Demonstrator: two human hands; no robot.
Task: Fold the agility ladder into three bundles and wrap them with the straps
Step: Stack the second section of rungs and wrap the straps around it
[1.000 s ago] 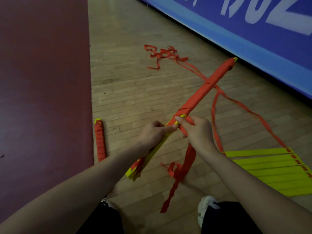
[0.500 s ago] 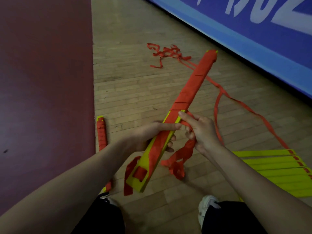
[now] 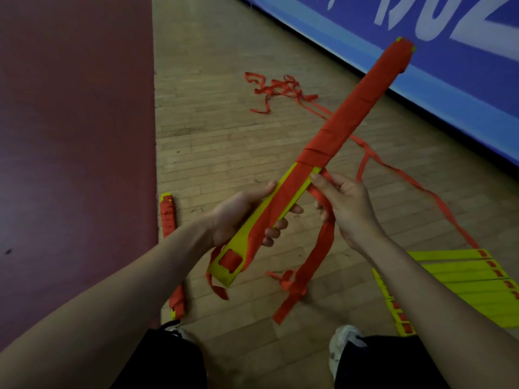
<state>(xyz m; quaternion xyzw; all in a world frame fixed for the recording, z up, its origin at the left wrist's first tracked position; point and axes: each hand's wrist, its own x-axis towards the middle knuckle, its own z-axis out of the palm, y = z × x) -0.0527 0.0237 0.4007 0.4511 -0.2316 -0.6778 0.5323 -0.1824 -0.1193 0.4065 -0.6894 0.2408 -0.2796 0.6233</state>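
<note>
A long bundle of yellow rungs [image 3: 348, 116] slants from lower left to upper right, its far two thirds wound in red strap. My left hand [image 3: 241, 211] grips the bare yellow near end from below. My right hand [image 3: 345, 209] pinches the loose red strap [image 3: 311, 256] right beside the bundle, and the strap's tail hangs down to the floor. A finished wrapped bundle [image 3: 168, 220] lies on the floor at the left. A stack of unwrapped yellow rungs [image 3: 460, 284] lies on the floor at the right.
A tangle of red strap [image 3: 275, 89] lies farther off on the wooden floor, and a long strap runs from it to the yellow stack. A dark red mat [image 3: 73, 153] covers the left. A blue banner [image 3: 421, 37] lines the far right. My shoes show at the bottom.
The bundle has been turned in my hands and its far end has swung right and up. My right hand has drawn the strap down beside the bundle.
</note>
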